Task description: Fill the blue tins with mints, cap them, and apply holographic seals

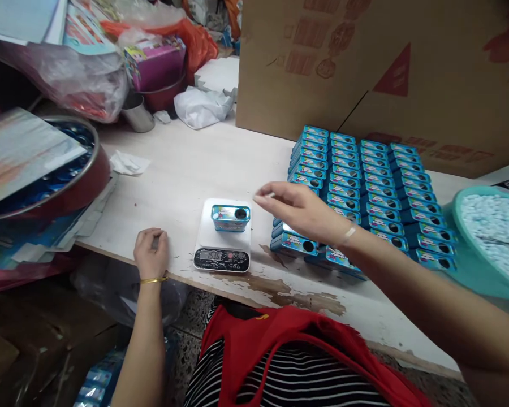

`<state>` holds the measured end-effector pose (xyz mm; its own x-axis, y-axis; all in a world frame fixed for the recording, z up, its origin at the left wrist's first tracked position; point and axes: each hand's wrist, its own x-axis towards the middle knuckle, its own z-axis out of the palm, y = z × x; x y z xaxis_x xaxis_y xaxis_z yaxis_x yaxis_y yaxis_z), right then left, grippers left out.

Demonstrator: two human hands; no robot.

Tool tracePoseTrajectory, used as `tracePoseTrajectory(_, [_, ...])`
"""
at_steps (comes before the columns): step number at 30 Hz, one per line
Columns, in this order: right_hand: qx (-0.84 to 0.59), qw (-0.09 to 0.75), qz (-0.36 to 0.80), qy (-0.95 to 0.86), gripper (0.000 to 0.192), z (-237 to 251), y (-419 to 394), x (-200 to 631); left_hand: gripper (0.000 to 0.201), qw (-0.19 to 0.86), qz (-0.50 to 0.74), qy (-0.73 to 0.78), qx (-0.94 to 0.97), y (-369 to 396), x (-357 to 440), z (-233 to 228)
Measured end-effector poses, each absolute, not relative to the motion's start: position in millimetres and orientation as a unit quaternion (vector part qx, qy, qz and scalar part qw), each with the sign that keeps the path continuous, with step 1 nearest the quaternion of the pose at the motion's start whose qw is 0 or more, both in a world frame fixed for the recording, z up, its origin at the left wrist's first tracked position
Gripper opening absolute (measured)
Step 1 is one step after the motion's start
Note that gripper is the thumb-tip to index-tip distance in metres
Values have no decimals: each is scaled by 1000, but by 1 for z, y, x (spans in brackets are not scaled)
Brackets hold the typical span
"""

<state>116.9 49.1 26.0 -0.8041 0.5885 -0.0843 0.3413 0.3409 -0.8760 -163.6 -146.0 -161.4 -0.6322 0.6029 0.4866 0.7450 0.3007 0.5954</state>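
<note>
A small blue tin (pixel 231 219) with a round opening in its top stands upright on a white digital kitchen scale (pixel 202 232), whose display is lit. My right hand (pixel 299 208) hovers to the right of that tin, thumb and fingers pinched together, with what looks like a small white candy (pixel 272 195) between them. Beneath and beyond it are packed rows of matching blue tins (pixel 343 186). On the table's front edge, left of the scale, my left hand (pixel 151 251) rests with its fingers curled in and nothing visible in them.
A turquoise tub (pixel 462 226) of small pale candies stands at the right, with a metal tool lying in it. Behind the tins rises a large cardboard box (pixel 305 73). At left sits a red basin (pixel 97 169) of blue items, near plastic bags and a metal cup (pixel 138 116).
</note>
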Motion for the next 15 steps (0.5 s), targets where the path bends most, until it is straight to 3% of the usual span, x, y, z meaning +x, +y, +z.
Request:
tracePoseTrajectory(3, [-266,63,562,-781,38,15,24,152,17,78,-410,-807,-418,-147,-163,-161])
tracePoseTrajectory(7, [-303,-3,623,-722,45,-41,-13,194,17,80,-405,-812,-413,-146,-164,-162])
tracePoseTrajectory(11, [-375,0,658,-653,54,-102,-40,225,16,74,-398,-816,-412,-145,-161,-155])
tracePoseTrajectory(15, [-415,47,675,-608,58,-125,-52,243,20,88,-411,-792,-442,-140,-139,-124])
